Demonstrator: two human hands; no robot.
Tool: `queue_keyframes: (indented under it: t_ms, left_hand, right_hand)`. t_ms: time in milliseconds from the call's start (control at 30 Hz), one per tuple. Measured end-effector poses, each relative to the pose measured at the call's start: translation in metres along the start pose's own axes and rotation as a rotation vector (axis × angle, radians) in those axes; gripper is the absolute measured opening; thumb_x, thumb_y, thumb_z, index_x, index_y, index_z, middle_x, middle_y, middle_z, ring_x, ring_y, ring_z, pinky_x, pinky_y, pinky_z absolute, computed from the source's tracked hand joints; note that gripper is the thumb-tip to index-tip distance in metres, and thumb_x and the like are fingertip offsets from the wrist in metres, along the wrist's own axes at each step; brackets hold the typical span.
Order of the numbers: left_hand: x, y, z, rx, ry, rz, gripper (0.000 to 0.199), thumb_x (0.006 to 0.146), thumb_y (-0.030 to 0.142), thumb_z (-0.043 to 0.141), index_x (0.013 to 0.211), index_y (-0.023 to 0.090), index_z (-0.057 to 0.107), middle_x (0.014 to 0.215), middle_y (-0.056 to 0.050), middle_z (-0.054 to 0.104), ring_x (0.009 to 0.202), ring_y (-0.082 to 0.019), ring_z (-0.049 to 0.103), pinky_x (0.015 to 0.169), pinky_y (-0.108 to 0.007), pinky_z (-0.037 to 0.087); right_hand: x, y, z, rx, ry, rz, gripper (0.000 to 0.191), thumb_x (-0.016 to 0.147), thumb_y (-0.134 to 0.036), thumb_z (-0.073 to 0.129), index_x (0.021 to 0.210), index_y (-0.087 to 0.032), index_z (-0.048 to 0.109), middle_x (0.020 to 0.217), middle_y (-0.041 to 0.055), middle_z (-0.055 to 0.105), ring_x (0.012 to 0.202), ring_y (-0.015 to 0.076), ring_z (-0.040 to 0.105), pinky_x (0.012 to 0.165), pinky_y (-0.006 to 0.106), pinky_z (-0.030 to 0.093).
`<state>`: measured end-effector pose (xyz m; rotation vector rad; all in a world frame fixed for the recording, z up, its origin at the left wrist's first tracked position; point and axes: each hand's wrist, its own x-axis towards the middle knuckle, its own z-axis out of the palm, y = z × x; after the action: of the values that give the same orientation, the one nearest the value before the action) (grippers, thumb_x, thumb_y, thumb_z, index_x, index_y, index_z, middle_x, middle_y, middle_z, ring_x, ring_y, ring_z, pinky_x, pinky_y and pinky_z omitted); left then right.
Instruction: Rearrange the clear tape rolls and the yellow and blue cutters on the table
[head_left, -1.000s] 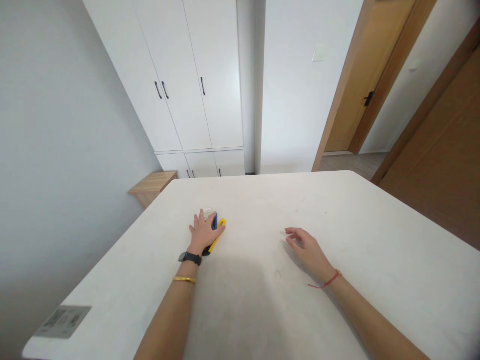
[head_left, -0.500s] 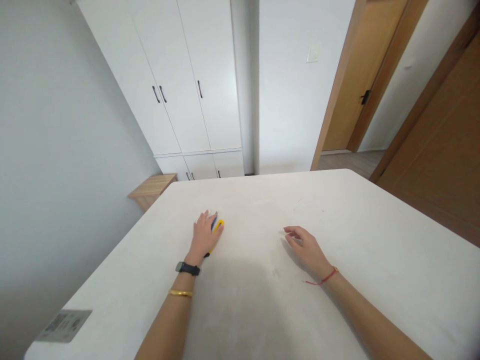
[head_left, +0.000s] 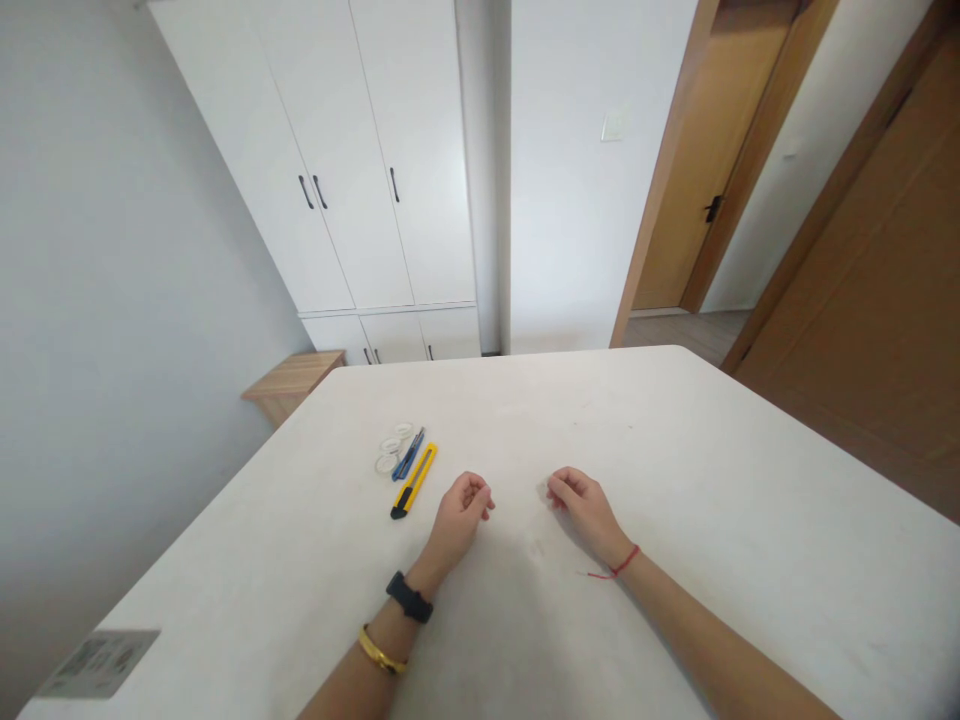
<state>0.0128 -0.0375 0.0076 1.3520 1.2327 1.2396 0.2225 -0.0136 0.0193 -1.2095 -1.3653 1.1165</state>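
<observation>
A yellow utility knife (head_left: 413,481) lies slanted on the white table (head_left: 600,420), with a slimmer blue utility knife (head_left: 408,455) just beside it. Next to the blue knife sit small clear rings (head_left: 392,448), perhaps tape rolls. My left hand (head_left: 463,515) rests on the tabletop just right of the yellow knife, not touching it, its fingers curled on nothing. A short way to the right, my right hand (head_left: 585,505) lies on the table, also loosely curled and holding nothing.
A grey-and-white label (head_left: 97,663) lies at the table's near left corner. Beyond the far edge stand a white cabinet (head_left: 360,170) and a low wooden shelf (head_left: 291,385). A wooden door (head_left: 712,150) is at the far right.
My left hand has moved right, off the knives and rings, which now show fully. Both hands have curled their fingers, and the view has shifted slightly.
</observation>
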Motion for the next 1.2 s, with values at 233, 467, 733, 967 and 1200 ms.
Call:
queue_keyframes:
  t_ms: [233, 467, 733, 967, 1200]
  left_hand:
    - [0.002, -0.003, -0.001, -0.053, 0.021, -0.032, 0.022, 0.079, 0.040, 0.058, 0.074, 0.019, 0.051, 0.062, 0.002, 0.059, 0.053, -0.011, 0.054, 0.056, -0.024, 0.043]
    - [0.003, -0.007, -0.001, -0.110, 0.062, -0.049, 0.022, 0.077, 0.039, 0.061, 0.074, 0.020, 0.051, 0.059, 0.005, 0.056, 0.052, -0.010, 0.052, 0.053, -0.023, 0.042]
    - [0.001, 0.003, -0.004, -0.130, 0.122, 0.031, 0.036, 0.088, 0.050, 0.047, 0.070, 0.019, 0.051, 0.055, 0.003, 0.053, 0.051, -0.011, 0.049, 0.051, -0.023, 0.041]
    - [-0.002, 0.006, -0.004, -0.091, 0.124, 0.043, 0.034, 0.088, 0.048, 0.048, 0.071, 0.019, 0.052, 0.054, 0.003, 0.053, 0.051, -0.011, 0.049, 0.052, -0.023, 0.040]
    - [0.004, 0.008, -0.015, 0.056, 0.124, 0.106, 0.026, 0.089, 0.042, 0.049, 0.081, 0.019, 0.056, 0.059, 0.003, 0.055, 0.056, -0.012, 0.051, 0.056, -0.024, 0.041]
  right_hand:
    - [0.003, -0.001, 0.001, 0.088, 0.043, 0.040, 0.044, 0.073, -0.059, 0.060, 0.052, -0.021, 0.052, 0.049, -0.0003, 0.052, 0.050, 0.0139, 0.045, 0.055, 0.029, 0.036]
    - [0.004, 0.000, -0.003, 0.126, 0.058, 0.050, 0.048, 0.073, -0.063, 0.059, 0.050, -0.021, 0.050, 0.047, -0.0002, 0.051, 0.050, 0.0141, 0.045, 0.056, 0.030, 0.036]
    - [0.004, -0.003, -0.003, 0.158, 0.038, 0.065, 0.048, 0.072, -0.063, 0.060, 0.050, -0.022, 0.050, 0.047, -0.0010, 0.049, 0.049, 0.0138, 0.045, 0.055, 0.030, 0.035]
    - [0.004, -0.003, -0.003, 0.119, 0.026, 0.057, 0.048, 0.073, -0.064, 0.059, 0.051, -0.021, 0.052, 0.047, 0.0004, 0.051, 0.050, 0.0144, 0.046, 0.055, 0.030, 0.036]
    - [0.006, 0.001, -0.004, 0.111, 0.016, 0.051, 0.049, 0.073, -0.065, 0.058, 0.052, -0.021, 0.052, 0.047, 0.0004, 0.052, 0.050, 0.0146, 0.047, 0.056, 0.030, 0.035]
